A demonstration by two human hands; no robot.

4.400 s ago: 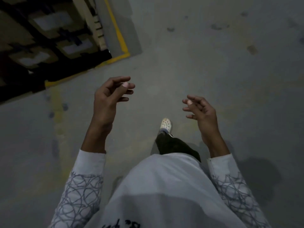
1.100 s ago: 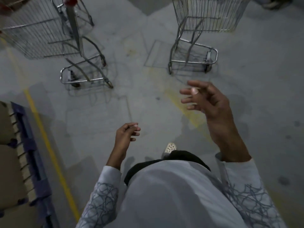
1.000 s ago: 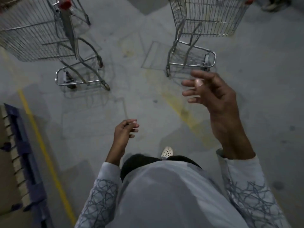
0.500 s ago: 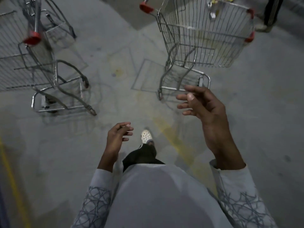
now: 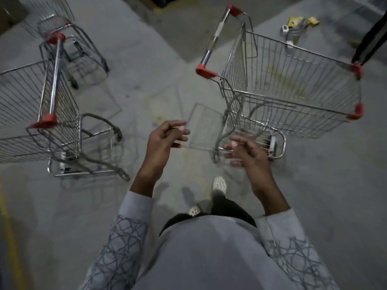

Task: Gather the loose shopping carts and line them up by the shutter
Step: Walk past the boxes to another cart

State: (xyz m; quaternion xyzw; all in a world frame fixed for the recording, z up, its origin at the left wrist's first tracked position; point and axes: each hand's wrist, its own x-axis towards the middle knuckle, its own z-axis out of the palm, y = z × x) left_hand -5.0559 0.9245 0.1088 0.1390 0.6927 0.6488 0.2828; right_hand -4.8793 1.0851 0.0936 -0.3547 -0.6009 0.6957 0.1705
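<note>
A bare concrete floor [image 5: 146,80] is spread out below, and three carts are scattered on it, none lined up. No shutter is shown, so the gathering is judged barely begun. The right cart [image 5: 293,91], biggest in view, is parked toward the floor's far right, its red-capped handle [image 5: 215,38] set on the basket's left side. The left cart [image 5: 31,114] is cut off by the left edge, and a third cart [image 5: 69,49] is tucked behind it near the far left corner.

Nothing is gripped. The left hand [image 5: 165,139] and right hand [image 5: 245,151] are raised between the carts, fingers loosely curled and empty.

A dark trouser leg [image 5: 370,38] is planted at the right cart's far corner. Small yellow packets [image 5: 297,24] are strewn beyond it, and both are judged possible obstructions.
</note>
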